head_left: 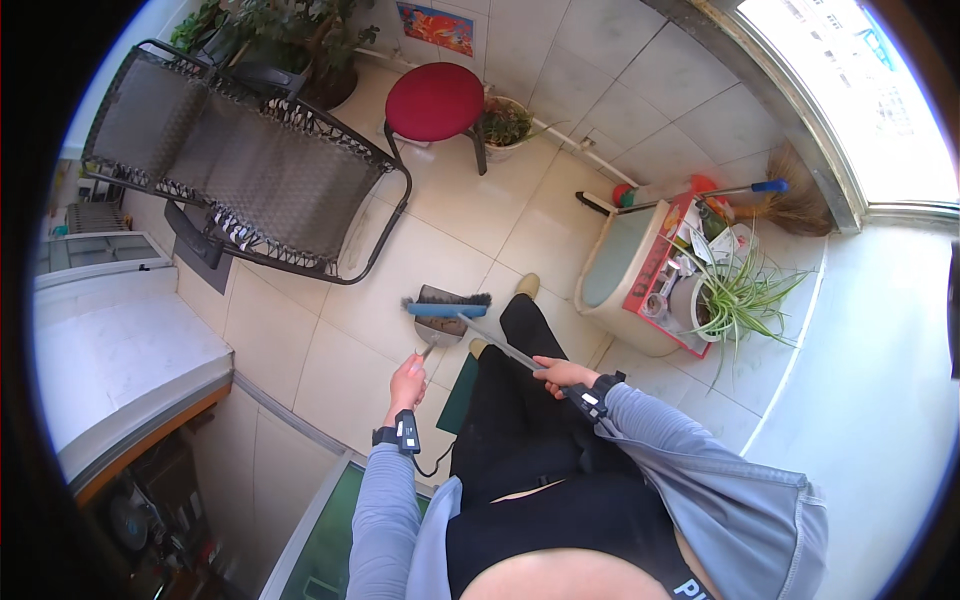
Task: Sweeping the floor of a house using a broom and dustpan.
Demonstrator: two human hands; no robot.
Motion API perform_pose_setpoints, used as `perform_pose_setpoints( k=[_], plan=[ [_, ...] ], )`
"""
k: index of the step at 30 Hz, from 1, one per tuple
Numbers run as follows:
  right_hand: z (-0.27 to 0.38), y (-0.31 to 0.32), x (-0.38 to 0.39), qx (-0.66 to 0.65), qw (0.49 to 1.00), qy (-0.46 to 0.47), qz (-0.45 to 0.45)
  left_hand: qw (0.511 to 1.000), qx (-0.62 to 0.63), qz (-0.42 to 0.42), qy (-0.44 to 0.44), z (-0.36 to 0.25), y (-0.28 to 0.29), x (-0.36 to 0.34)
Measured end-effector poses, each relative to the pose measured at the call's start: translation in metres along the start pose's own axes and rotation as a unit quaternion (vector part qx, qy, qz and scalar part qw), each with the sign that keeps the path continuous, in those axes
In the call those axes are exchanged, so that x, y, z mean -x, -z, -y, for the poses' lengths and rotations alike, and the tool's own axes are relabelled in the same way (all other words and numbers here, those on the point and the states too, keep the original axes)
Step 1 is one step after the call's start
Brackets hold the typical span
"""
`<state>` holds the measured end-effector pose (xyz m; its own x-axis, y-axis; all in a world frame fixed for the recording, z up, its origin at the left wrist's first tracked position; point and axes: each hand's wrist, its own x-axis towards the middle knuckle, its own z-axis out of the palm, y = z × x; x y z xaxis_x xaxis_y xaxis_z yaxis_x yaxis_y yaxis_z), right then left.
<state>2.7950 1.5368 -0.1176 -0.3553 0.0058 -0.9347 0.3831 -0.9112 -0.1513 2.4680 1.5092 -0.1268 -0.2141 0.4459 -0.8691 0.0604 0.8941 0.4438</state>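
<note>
My left hand [408, 380] is closed on the short handle of a grey dustpan [438, 332], which is low over the tiled floor in front of me. My right hand [560, 372] grips the grey pole of a broom [498, 342]. The broom's blue head [444, 309] with dark bristles lies across the dustpan and hides part of it; whether anything is in the pan I cannot tell. My feet in tan footwear [525, 286] are just right of the pan, and a green mat [452, 403] shows beside my legs.
A folding lounge chair [265, 190] and potted plants [325, 60] stand upper left, a red stool [434, 101] behind. At right are a pale tub [615, 275] with clutter, a spider plant [740, 295], a straw broom [795, 195] and a window ledge [870, 350]. A raised sill [140, 350] is at left.
</note>
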Motion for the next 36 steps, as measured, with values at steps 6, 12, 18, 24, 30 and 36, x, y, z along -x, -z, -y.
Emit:
perform_pose_setpoints(
  k=[6, 12, 18, 24, 30, 36],
  plan=[
    [-0.004, 0.036, 0.055, -0.009, 0.996, 0.023, -0.084, 0.998, -0.060, -0.026, -0.008, 0.019, 0.012, 0.007],
    [0.023, 0.102, 0.016, -0.051, 0.976, 0.082, -0.198, 0.997, -0.069, -0.030, -0.006, 0.063, 0.036, 0.029],
    [0.057, 0.093, -0.070, -0.066, 0.978, 0.084, -0.181, 0.993, -0.102, -0.032, -0.046, 0.106, 0.042, 0.038],
    [-0.002, -0.020, -0.083, 0.239, 0.964, 0.061, -0.096, 0.993, -0.098, -0.042, -0.052, 0.119, 0.037, 0.031],
    [-0.008, -0.085, -0.057, 0.175, 0.983, -0.026, 0.053, 0.995, -0.068, -0.051, -0.043, 0.118, 0.037, 0.033],
    [0.014, -0.059, 0.001, -0.040, 0.998, -0.035, 0.036, 0.992, -0.119, -0.041, 0.026, 0.121, 0.038, 0.043]
  ],
)
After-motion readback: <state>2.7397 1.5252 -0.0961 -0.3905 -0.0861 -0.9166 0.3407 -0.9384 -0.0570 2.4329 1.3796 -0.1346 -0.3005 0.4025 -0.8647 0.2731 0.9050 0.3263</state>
